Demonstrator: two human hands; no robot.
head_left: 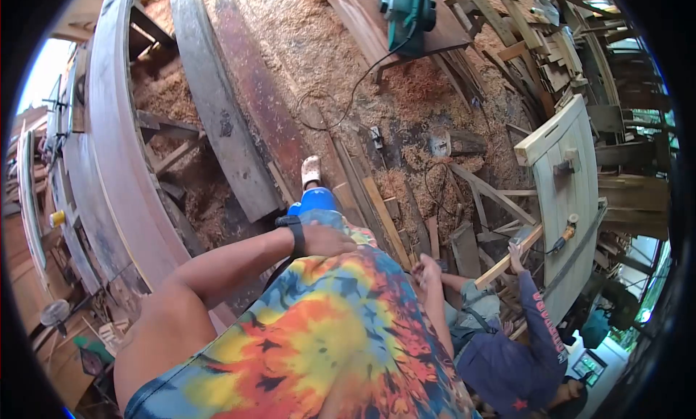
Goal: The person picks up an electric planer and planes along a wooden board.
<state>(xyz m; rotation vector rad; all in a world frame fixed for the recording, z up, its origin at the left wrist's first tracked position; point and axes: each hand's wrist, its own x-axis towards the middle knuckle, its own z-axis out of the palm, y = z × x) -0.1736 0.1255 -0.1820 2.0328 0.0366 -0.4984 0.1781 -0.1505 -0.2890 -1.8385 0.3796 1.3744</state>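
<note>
My left hand [330, 240], with a dark band [298, 236] at its wrist, lies flat against my front at the hem of the tie-dye shirt [326, 332]. Its fingers look stretched out and partly hidden, with no object seen in them. On the other side of my body, my right hand [426, 270] is closed, fingers curled together. Whatever it may hold is too small to make out. Below my left hand show a blue trouser leg [317, 199] and a pale clog [311, 171] on the littered floor.
At right a co-worker in a dark long-sleeved shirt [507, 361] has a hand on a wooden strip [511, 256]. Beyond stands a pale wooden panel [565, 158]. A green power tool [407, 17] sits on a board, its cord trailing across shavings. Long planks [217, 114] lie left.
</note>
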